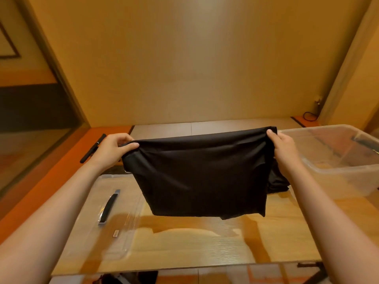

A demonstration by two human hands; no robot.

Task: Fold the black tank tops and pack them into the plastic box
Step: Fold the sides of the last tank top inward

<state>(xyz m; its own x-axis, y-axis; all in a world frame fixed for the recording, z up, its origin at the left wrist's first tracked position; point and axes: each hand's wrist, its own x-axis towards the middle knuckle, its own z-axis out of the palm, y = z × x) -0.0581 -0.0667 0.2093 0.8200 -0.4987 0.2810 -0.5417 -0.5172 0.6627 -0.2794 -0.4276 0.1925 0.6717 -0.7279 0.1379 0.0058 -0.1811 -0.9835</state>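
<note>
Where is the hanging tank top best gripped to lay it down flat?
Likely at its two top corners, from either side, as the left hand and right hand pinch it: the tank top hangs smooth from that taut upper edge, hem free above the table.

To my right the plastic box (344,177) stands with its mouth open upward, free to enter from above. The raised tank top (201,173) curtains the middle of the tabletop (205,249). A clear lid (90,226) covers the left side, and the near strip lies open.
</note>
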